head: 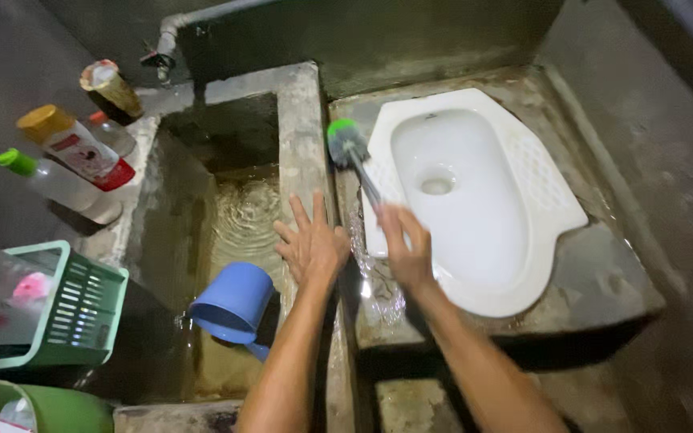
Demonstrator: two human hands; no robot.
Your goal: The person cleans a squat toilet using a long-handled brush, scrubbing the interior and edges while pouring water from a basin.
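My right hand [407,250] grips the handle of a toilet brush [348,146] with a green and dark head. The brush head rests on the wet concrete beside the left rim of a white squat toilet [483,265]. My left hand [312,247] lies flat with fingers spread on top of the concrete wall [302,120] between the toilet platform and a water basin. A blue plastic scoop [233,303] floats tilted in the basin's water, just left of my left hand.
Several bottles [74,152] stand on the ledge at the left of the basin. A green plastic basket [74,309] sits lower left, and a green bucket [50,407] is at the bottom left corner. A tap [162,56] sticks out above the basin.
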